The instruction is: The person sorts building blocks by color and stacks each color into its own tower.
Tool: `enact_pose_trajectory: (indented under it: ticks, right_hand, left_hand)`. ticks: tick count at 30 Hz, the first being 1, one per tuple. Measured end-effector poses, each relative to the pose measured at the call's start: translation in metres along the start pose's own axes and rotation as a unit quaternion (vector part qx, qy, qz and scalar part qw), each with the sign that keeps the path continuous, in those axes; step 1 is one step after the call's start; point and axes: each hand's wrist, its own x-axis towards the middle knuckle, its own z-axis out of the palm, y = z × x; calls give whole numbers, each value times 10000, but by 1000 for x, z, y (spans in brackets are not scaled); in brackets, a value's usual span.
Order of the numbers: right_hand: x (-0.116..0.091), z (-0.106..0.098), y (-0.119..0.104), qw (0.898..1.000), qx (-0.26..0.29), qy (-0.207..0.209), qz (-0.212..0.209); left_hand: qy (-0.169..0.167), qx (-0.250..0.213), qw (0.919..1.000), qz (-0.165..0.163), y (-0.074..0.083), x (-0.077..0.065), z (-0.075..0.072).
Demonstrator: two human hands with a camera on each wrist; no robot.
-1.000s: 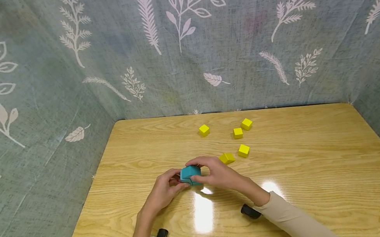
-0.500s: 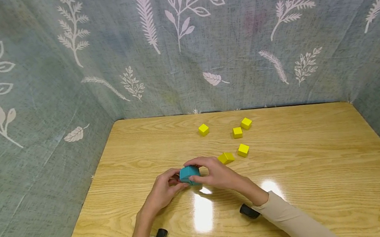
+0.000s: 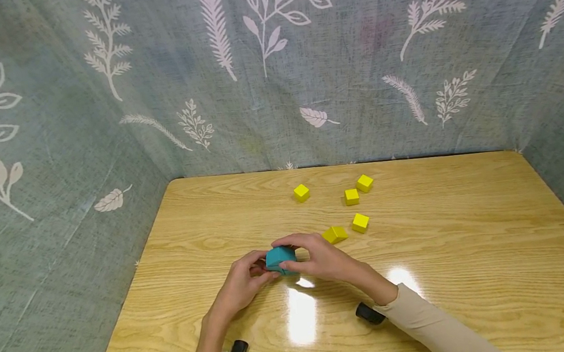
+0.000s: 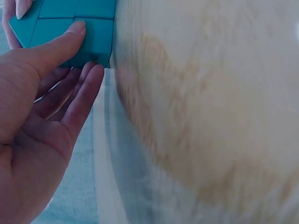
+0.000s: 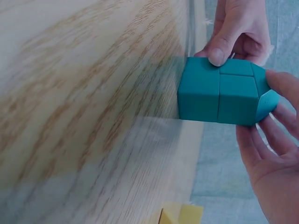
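A compact stack of teal blocks (image 3: 280, 255) stands on the table between the two hands. Seams in the right wrist view show cubes (image 5: 198, 105) set against each other, with a sloped teal block (image 5: 267, 103) at the top. My left hand (image 3: 239, 285) pinches the stack from the left, its thumb on one face of the teal cubes (image 4: 96, 35) and fingers on another. From the right, my right hand (image 3: 322, 257) holds the sloped top between thumb and fingers. Part of the stack's far side is hidden by the hands.
Beyond the hands lie several yellow cubes (image 3: 360, 223). Yellow sloped pieces (image 3: 335, 234) sit just behind the right hand. A leaf-patterned cloth (image 3: 254, 115) walls the wooden table (image 3: 450, 226) at the back and sides. Black wrist devices (image 3: 369, 313) hang under both sleeves.
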Motion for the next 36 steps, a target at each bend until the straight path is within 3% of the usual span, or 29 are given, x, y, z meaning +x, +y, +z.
enact_pose_trajectory:
  ticks: [8, 11, 14, 19, 26, 31, 36]
  right_hand:
    - [-4, -4, -3, 9998, -59, 170, 88]
    - [-6, -9, -4, 9993, -103, 354, -77]
    - [-7, -13, -5, 9984, -109, 502, -252]
    - [-11, -21, -7, 9971, -144, 637, -379]
    - [-20, -33, -13, 9953, -347, 862, -263]
    - [-31, -45, -14, 9943, -464, 959, -34]
    - [-43, -55, -12, 9916, -606, 1139, -83]
  left_hand:
    - [60, 787, 9967, -181, 9, -1, -4]
    - [181, 1056, 9942, -77, 18, 0, -6]
    - [262, 1250, 9915, 244, 28, 3, -8]
    - [319, 1404, 9880, 568, 43, 7, -11]
    - [419, 1575, 9843, 671, 59, 14, -9]
    - [478, 1576, 9822, 907, 69, 21, -1]
    - [569, 1539, 9795, 1170, 77, 31, 11]
